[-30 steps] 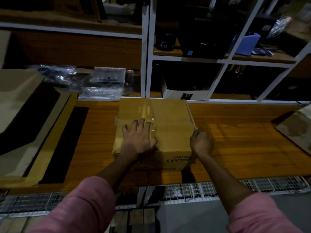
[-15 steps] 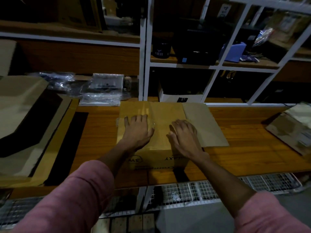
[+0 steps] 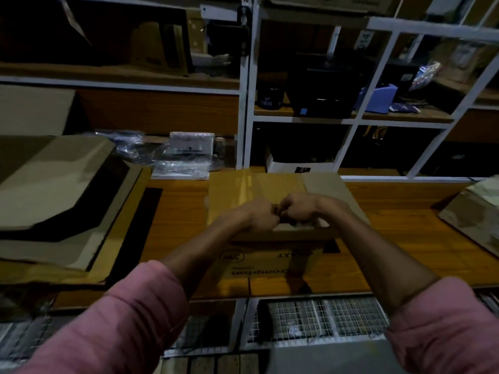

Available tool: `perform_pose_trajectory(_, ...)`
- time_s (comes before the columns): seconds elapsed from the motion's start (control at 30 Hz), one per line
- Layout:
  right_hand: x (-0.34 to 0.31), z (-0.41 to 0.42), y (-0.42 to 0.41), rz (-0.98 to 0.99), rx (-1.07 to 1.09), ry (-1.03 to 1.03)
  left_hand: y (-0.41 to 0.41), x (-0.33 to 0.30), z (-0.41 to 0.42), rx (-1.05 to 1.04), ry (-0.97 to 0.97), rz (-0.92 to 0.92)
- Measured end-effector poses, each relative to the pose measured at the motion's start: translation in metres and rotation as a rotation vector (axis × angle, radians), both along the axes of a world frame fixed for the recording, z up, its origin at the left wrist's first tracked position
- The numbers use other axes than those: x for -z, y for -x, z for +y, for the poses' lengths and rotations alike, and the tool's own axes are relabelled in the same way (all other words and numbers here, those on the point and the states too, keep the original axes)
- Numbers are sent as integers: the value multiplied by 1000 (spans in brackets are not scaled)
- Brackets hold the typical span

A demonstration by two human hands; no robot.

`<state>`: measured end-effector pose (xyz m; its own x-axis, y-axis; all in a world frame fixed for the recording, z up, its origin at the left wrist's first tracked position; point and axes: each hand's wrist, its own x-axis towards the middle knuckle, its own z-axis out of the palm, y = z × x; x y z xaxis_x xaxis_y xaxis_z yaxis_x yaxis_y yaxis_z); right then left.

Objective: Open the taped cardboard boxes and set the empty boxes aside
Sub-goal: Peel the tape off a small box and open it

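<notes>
Shelf rack (image 3: 247, 103) behind, white frame, dark inside. Counter (image 3: 172, 211) of orange wood carries all. Flattened cardboard (image 3: 54, 190) at far left, another piece (image 3: 475, 217) at right edge. Box (image 3: 270, 206) in centre of counter, directly ahead, equally near to both hands; right flap (image 3: 329, 190) folded outward, left flap with shiny tape (image 3: 244, 184) appears closed. Tape seam runs away from person, hands at its near end. Left hand (image 3: 260, 214) and right hand (image 3: 299, 209) clenched, knuckles nearly touching; grasping probably tape or flap edge, cannot tell which.
</notes>
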<state>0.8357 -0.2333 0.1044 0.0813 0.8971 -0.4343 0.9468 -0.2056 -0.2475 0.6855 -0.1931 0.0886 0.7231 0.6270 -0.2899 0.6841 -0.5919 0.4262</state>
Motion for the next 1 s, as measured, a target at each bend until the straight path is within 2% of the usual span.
perform_pose_trajectory(0.1, 26, -15, 1, 64, -67, 132, 7, 29, -24, 21, -25, -92)
perform_pose_trajectory(0.23, 54, -33, -7, 179, -100, 71, 17, 64, -36, 69, -92, -163)
perform_pose_trajectory(0.37, 68, -43, -4, 179, -65, 13, 17, 80, -43, 189, -496, 64)
perform_pose_trajectory(0.4, 69, -46, -1, 206, -28, 3, 14, 82, -47, 185, -561, 124)
perform_pose_trajectory(0.47, 80, -51, 3, 163, -2, -37, 5, 82, -57, 121, -625, 129)
perform_pose_trajectory(0.53, 95, -56, 8, -39, -2, -148, -10, 75, -67, 75, -577, 5)
perform_pose_trajectory(0.57, 102, -60, 10, -127, 19, -187, -18, 69, -69, 66, -461, -74)
perform_pose_trajectory(0.63, 116, -63, 6, -187, 92, -172, -35, 62, -72, 28, -141, -189)
perform_pose_trajectory(0.7, 112, -67, 9, -205, 110, -172, -34, 68, -68, -31, -27, -239)
perform_pose_trajectory(0.77, 107, -67, 11, -229, 59, -207, -23, 83, -61, -112, -87, -209)
perform_pose_trajectory(0.9, 111, -60, 14, -146, 43, -298, 0, 93, -45, -95, -419, -53)
perform_pose_trajectory(1.0, 119, -63, 10, -51, 62, -369, 25, 93, -27, -297, -503, -25)
